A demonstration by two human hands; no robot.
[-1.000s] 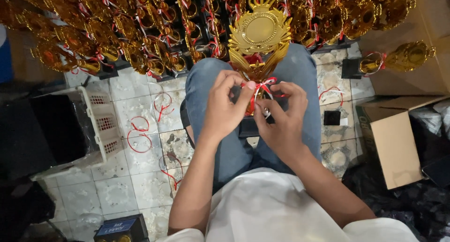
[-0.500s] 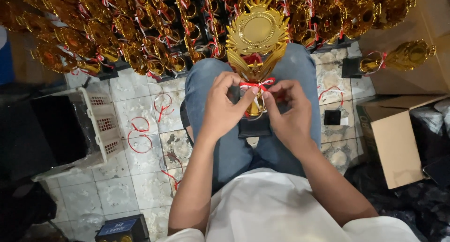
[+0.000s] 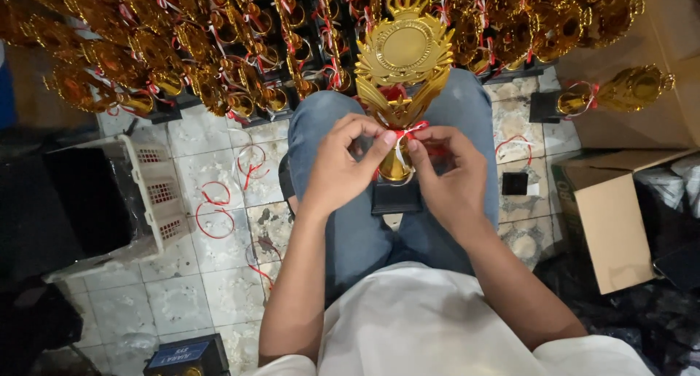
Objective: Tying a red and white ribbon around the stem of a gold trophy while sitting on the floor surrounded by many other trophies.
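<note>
Trophy (image 3: 403, 55) upright on lap, crown pointing away, hands (image 3: 397, 165) pinching ribbon (image 3: 413, 130)

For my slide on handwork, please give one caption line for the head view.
Both hands, left hand and right hand, pinch a red ribbon at the stem of a gold trophy held between the knees.

The trophy (image 3: 403, 63) stands on the lap; basket (image 3: 157, 194) lies left, cardboard box (image 3: 609, 223) right, trophy rows (image 3: 182, 48) beyond.

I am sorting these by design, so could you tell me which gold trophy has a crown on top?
The gold wreath-shaped trophy standing on the person's lap, between both hands; the others are cup-shaped.
</note>
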